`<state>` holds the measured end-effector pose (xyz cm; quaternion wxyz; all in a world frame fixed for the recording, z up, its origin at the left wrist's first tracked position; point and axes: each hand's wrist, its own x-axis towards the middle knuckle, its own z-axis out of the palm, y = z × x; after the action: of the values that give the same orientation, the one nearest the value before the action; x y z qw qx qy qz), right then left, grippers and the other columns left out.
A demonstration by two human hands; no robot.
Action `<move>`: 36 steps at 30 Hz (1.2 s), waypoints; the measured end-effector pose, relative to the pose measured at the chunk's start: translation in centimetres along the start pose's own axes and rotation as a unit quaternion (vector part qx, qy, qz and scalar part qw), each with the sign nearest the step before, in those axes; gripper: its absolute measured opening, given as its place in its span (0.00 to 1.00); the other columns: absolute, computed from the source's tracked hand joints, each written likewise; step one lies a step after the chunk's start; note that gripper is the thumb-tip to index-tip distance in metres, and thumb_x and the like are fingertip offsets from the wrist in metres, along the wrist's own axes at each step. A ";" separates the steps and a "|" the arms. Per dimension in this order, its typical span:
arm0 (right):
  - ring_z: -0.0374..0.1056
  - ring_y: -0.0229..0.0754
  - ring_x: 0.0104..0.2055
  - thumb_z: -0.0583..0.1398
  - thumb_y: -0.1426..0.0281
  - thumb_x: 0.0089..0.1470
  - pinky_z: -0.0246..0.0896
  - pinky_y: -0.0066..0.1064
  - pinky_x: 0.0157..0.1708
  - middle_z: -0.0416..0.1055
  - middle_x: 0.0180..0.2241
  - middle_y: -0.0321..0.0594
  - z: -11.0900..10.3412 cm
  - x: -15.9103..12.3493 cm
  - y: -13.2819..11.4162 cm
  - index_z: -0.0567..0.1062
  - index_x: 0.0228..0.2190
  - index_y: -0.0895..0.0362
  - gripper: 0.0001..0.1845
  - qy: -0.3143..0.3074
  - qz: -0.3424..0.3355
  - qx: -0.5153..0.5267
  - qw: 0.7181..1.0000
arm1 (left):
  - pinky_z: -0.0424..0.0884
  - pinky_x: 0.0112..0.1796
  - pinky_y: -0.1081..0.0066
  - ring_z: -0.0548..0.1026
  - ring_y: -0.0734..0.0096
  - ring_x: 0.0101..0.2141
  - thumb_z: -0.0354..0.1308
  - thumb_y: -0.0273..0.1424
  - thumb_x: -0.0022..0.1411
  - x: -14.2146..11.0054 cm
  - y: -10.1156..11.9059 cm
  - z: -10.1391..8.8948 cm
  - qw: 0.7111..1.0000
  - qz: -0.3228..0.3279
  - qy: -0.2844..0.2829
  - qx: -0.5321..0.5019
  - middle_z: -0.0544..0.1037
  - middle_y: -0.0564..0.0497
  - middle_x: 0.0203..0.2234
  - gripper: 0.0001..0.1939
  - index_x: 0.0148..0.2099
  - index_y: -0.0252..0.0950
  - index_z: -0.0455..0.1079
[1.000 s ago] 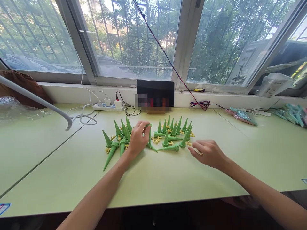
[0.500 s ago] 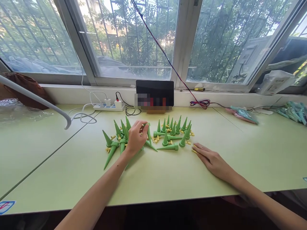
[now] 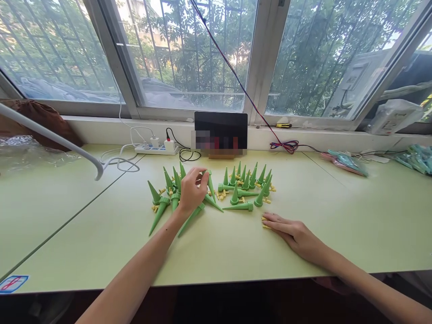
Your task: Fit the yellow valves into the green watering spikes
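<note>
Several green cone-shaped spikes [image 3: 245, 182] stand and lie in a cluster on the pale green table [image 3: 216, 252], with small yellow parts [image 3: 222, 194] scattered among them. My left hand [image 3: 191, 192] is curled round the top of one upright green spike [image 3: 209, 184] in the middle of the cluster. My right hand [image 3: 290, 231] lies flat on the table to the right of the cluster, fingers stretched out, its fingertips over a small yellow part [image 3: 265, 226].
A dark screen [image 3: 221, 130] leans against the window sill behind the cluster. A white power strip [image 3: 155, 148] with cables lies to the left. A white curved tube [image 3: 50, 137] reaches in from the left. Teal packets [image 3: 344, 162] lie at the right.
My right hand has flattened onto the table and slid left and nearer to me. My left hand stays on the upright spike.
</note>
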<state>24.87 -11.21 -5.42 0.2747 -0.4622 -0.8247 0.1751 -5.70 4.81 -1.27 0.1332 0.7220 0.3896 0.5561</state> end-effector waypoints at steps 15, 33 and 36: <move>0.57 0.42 0.65 0.48 0.79 0.66 0.55 0.39 0.64 0.61 0.63 0.42 4.6 7.0 -4.6 0.69 0.59 0.52 0.25 -0.071 -0.147 0.058 0.985 | 0.71 0.32 0.71 0.74 0.72 0.28 0.50 0.36 0.67 -0.2 -0.3 0.0 0.981 0.040 -0.181 0.053 0.77 0.48 0.35 0.11 0.43 0.36 0.70; 0.56 0.47 0.66 0.48 0.78 0.66 0.56 0.44 0.64 0.60 0.64 0.44 5.8 8.8 -5.0 0.66 0.60 0.53 0.24 -0.072 -0.138 0.036 0.987 | 0.65 0.21 0.75 0.69 0.76 0.15 0.51 0.35 0.65 -0.5 0.1 -0.5 0.961 -0.021 -0.274 -0.015 0.70 0.57 0.18 0.10 0.36 0.37 0.70; 0.57 0.48 0.65 0.48 0.77 0.66 0.56 0.44 0.63 0.60 0.63 0.47 6.0 9.6 -5.5 0.68 0.59 0.56 0.23 -0.064 -0.123 0.017 0.990 | 0.63 0.18 0.76 0.69 0.78 0.14 0.52 0.36 0.65 -0.5 0.2 -0.5 0.962 -0.043 -0.267 -0.036 0.72 0.56 0.20 0.10 0.36 0.36 0.69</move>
<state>13.49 -6.03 -4.33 0.2484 -0.3405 -0.8882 0.1831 -6.07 4.20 -1.30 0.2820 0.8215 0.3502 0.3507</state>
